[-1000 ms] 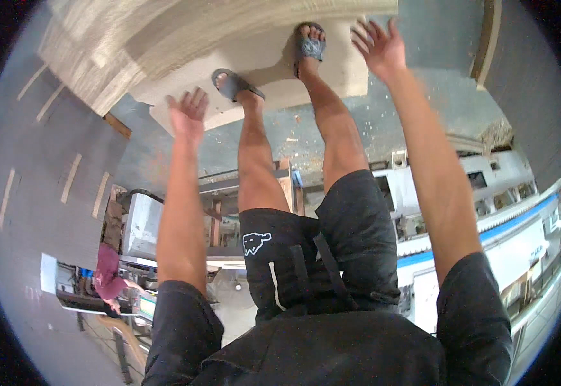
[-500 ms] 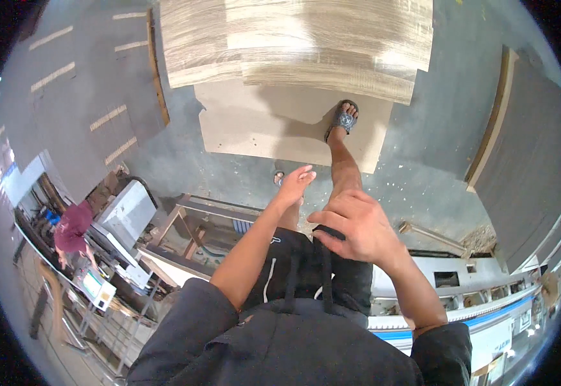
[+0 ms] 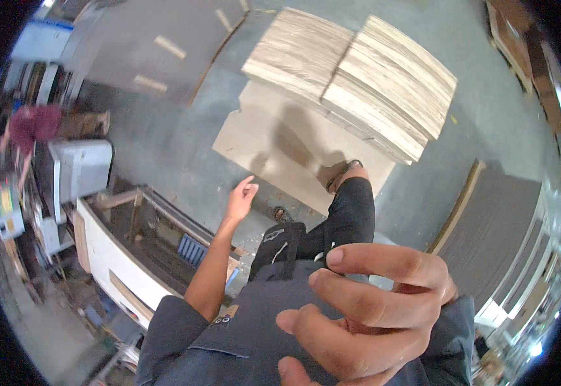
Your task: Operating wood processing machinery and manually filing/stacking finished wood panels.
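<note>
Two bare hands are in view and neither holds anything. The left hand (image 3: 240, 196) hangs out with fingers loosely spread, above the concrete floor between the flat board (image 3: 274, 151) and the white machine frame (image 3: 110, 254). The right hand (image 3: 364, 309) is close to the camera, fingers curled but apart, gripping nothing. Beyond the flat board, two stacks of thin wooden sheets (image 3: 357, 80) lie side by side, partly on it. The person's sandalled foot (image 3: 339, 175) stands on that board. Judging from this, no sheet is in hand, and the stacks lie untouched.
</note>
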Demonstrator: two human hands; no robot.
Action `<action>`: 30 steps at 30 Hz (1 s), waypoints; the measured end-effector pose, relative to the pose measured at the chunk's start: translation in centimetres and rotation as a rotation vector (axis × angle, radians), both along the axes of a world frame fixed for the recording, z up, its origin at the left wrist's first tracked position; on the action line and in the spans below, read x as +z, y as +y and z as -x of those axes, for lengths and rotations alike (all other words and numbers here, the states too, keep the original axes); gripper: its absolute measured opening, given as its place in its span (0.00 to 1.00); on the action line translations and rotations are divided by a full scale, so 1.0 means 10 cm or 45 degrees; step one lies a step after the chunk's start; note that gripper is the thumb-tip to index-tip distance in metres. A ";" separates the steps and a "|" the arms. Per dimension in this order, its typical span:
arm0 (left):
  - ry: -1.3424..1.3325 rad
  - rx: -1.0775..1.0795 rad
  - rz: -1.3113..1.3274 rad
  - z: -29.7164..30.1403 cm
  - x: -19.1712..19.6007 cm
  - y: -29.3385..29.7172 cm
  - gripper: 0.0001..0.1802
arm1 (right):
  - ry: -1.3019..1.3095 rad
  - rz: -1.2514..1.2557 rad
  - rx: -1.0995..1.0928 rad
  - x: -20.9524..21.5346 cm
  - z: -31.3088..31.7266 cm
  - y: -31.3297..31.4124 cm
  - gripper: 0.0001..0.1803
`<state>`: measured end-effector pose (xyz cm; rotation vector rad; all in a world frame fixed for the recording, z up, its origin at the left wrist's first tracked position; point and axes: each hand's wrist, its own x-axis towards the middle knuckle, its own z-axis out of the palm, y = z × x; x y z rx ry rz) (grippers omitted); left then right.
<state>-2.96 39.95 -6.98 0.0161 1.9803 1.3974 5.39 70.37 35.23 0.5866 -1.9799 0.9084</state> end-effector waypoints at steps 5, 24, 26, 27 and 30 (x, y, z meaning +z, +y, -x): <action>0.383 0.149 0.626 -1.09 0.94 -2.43 0.28 | 0.236 0.172 0.121 0.59 -0.08 -1.83 0.07; 0.136 1.362 0.424 -4.08 0.90 -3.67 0.25 | -0.190 -1.190 1.157 0.94 -0.63 -4.88 0.05; 0.336 1.189 0.650 -3.98 0.93 -3.81 0.26 | -0.384 -1.132 1.417 0.36 -0.57 -5.26 0.06; 0.445 1.087 0.753 -3.88 0.94 -3.91 0.26 | -0.546 -1.183 1.357 -0.04 -0.39 -5.44 0.06; 0.244 1.128 0.485 -3.52 1.06 -4.12 0.28 | -0.691 -1.261 1.152 -1.39 0.30 -5.30 0.06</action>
